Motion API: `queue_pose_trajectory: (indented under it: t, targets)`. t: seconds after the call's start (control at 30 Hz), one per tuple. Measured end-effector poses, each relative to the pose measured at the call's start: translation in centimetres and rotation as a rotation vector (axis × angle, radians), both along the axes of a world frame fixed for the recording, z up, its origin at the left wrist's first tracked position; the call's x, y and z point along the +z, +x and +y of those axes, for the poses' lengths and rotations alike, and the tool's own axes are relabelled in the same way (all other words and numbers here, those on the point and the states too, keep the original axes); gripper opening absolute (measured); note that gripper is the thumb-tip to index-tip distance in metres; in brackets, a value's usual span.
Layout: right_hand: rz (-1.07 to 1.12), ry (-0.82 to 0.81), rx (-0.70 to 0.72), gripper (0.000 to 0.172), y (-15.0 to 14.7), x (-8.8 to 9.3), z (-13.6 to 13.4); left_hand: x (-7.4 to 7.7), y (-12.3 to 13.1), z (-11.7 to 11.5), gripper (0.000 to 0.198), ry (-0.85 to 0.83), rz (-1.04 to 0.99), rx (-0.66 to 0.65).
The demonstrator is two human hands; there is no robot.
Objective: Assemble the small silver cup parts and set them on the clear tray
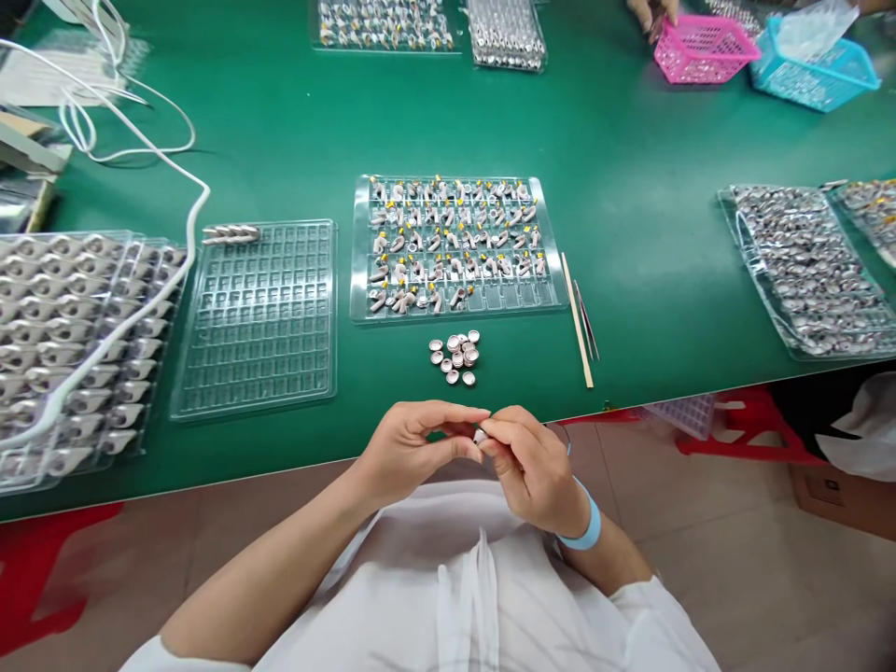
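Just off the table's front edge, my left hand (427,446) and my right hand (530,462) meet, fingertips pinched on a small whitish part (480,436). Fingers cover most of it, so its exact kind is hidden. Beyond my hands lies a loose cluster of small round silvery caps (455,357). Further back, a clear compartment tray (458,313) holds rows of grey curved pieces with yellow tabs; several front-right pockets are bare. To its right lie a flat wooden stick (577,322) and metal tweezers (586,322).
At left, a clear tray (256,336) bears a few grey pieces (231,233), beside stacked trays of grey shells (63,345) crossed by a white cable (161,289). Filled trays (812,271) stand right. Another person's hand (654,11) touches a pink basket (704,47) near a blue basket (812,70).
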State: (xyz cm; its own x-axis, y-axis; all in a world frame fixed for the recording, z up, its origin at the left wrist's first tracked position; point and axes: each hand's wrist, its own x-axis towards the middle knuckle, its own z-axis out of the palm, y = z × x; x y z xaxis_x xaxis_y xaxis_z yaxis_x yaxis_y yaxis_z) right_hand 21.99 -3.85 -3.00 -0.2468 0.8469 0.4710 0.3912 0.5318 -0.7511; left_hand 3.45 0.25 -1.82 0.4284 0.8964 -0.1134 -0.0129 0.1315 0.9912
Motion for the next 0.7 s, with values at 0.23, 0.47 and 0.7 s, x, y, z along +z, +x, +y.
queue_pose_trajectory:
  t: [0.23, 0.47, 0.7]
  targets:
    - [0.025, -0.041, 0.023, 0.025, 0.46, 0.48, 0.56, 0.22, 0.09, 0.43, 0.028, -0.038, -0.014, -0.003]
    - [0.046, -0.019, 0.062, 0.025, 0.35, 0.35, 0.62, -0.28, -0.24, 0.28, 0.029, 0.077, 0.014, -0.044]
    - [0.046, 0.004, 0.029, 0.024, 0.09, 0.11, 0.27, -0.16, -0.17, 0.03, 0.024, 0.156, 0.045, -0.069]
